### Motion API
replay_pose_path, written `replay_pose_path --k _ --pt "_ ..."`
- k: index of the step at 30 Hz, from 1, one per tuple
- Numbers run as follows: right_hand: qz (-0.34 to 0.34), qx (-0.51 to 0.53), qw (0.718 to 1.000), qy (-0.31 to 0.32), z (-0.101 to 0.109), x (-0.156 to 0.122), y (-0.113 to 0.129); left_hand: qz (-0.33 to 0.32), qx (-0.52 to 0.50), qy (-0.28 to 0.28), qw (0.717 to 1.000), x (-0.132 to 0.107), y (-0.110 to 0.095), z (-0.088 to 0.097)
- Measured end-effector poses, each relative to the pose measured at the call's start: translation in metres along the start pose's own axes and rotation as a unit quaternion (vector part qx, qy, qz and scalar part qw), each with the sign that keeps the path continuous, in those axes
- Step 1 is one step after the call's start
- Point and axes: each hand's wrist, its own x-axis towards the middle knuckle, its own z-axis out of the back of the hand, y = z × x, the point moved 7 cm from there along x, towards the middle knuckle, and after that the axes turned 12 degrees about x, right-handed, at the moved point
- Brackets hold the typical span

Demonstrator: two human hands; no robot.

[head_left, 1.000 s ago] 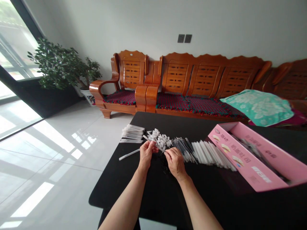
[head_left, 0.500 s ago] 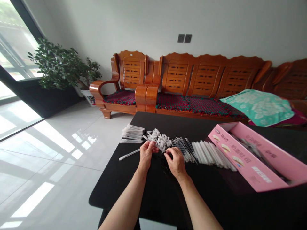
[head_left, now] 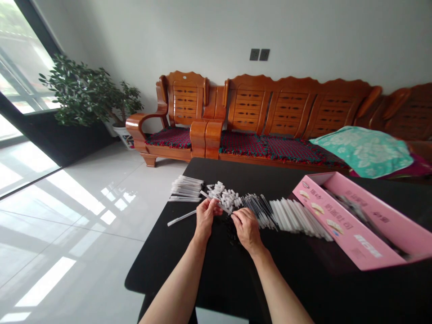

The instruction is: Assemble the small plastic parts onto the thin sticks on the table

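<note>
Left hand (head_left: 205, 216): fingers curled and pinched on a white tube (head_left: 205, 195), thumb on top. Wrist is raised slightly off the table (head_left: 216, 279).

Right hand (head_left: 247, 227): knuckles up, fingers bent, tips drawn together at the tube's near end. Whether they clamp the tube itself or a small part against it is too small to tell.

Tube axis: runs diagonally from the right fingertips, up and away to the left. It passes through the left pinch and pokes out beyond it toward the far-left corner. The tube lies between the two hands and above the table surface. The left hand has the mid-length, the right hand has the near end.

Outward from the hands:
- Pile of small white caps (head_left: 227, 196) sits just beyond the fingertips, nearer the right hand and almost touching the tube's line.
- Fan of thin dark refills (head_left: 259, 208) lies just right of the caps, long axes pointing away and to the left.
- Row of white barrels (head_left: 297, 218) lies right of the refills, side by side.
- Pink box (head_left: 351, 234) stands open, well to the right.
- One loose tube (head_left: 181, 218) lies flat to the left of the left hand, apart from it.
- Stacked bundle of tubes (head_left: 185, 188) lies farther out, near the table's far-left edge.
</note>
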Motion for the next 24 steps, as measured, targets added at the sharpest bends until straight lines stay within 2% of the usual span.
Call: replay_pose_path --k 5,10,15,20,24 --pt "-0.019 0.002 1.0 -0.021 0.0034 0.0002 -0.002 -0.001 0.002 0.0 1.0 0.0001 0.0 0.0001" --pt "-0.002 0.007 1.0 -0.004 0.0014 0.0006 0.0013 0.0 0.001 -0.001 1.0 0.0001 -0.0001 0.0002" --pt "-0.026 0.003 0.999 -0.019 0.0041 0.001 -0.001 0.0 0.002 -0.004 1.0 -0.0004 -0.0012 0.0003" --pt "-0.004 0.006 1.0 -0.005 0.002 0.0009 0.0015 -0.001 0.003 -0.005 1.0 -0.0002 -0.0007 0.0006" --pt "-0.021 0.005 1.0 -0.02 0.0034 0.0004 -0.0019 -0.003 0.004 -0.004 1.0 0.0001 -0.0005 0.0007"
